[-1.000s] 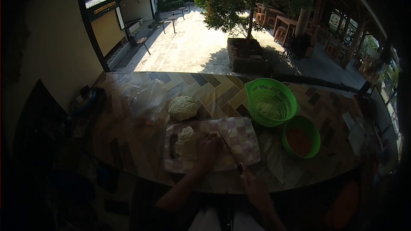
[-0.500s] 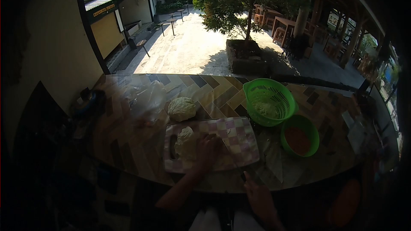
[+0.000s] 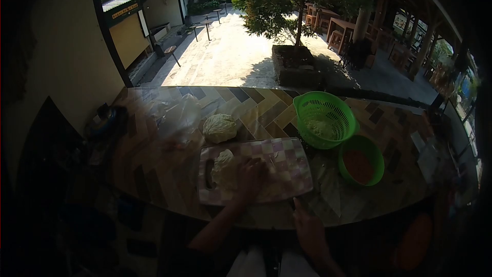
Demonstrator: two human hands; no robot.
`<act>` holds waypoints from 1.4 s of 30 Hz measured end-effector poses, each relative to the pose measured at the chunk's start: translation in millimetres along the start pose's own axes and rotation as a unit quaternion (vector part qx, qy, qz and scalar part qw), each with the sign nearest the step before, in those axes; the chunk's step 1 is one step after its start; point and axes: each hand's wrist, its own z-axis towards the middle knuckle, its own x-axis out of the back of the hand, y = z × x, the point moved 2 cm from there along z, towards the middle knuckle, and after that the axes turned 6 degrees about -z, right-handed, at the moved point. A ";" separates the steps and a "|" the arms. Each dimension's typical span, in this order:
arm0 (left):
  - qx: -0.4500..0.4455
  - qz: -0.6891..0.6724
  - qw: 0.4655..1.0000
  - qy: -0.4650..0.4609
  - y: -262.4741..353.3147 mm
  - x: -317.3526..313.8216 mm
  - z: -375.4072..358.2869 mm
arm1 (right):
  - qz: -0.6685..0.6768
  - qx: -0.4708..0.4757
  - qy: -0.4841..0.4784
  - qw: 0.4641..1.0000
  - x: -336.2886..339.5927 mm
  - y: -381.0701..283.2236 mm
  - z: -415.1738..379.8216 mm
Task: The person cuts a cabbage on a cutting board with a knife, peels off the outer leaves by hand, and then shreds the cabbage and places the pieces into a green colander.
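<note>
Head view: two hands at a checkered cutting board (image 3: pixel 289 156) on a patterned surface (image 3: pixel 159 190).
The left hand (image 3: pixel 251 177) lies over the board, touching cut cabbage (image 3: pixel 224 168) and partly hiding it; its fingers look curled, their grip too dark to tell. The right hand's (image 3: pixel 309 225) fingers are closed around a knife (image 3: pixel 295 203). Beyond the board sits a cabbage head (image 3: pixel 220 127); to its right, a green basket (image 3: pixel 304 125) and bowl (image 3: pixel 380 166).

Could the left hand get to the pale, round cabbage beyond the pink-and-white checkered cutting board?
Probably yes: the left hand is over the cutting board, near the round cabbage, and nothing seems to block the way.
</note>
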 end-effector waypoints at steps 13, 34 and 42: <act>0.025 -0.023 0.999 -0.001 8.8 7.5 4.3 | 0.080 -0.017 -0.022 0.996 5.0 -6.4 -10.4; 0.027 -0.025 0.999 0.023 4.7 6.0 -2.0 | 0.037 0.001 0.017 0.999 -15.0 -13.0 24.0; 0.034 -0.053 0.998 0.016 6.7 10.1 1.6 | 0.104 0.030 0.027 0.994 -21.1 -1.6 5.5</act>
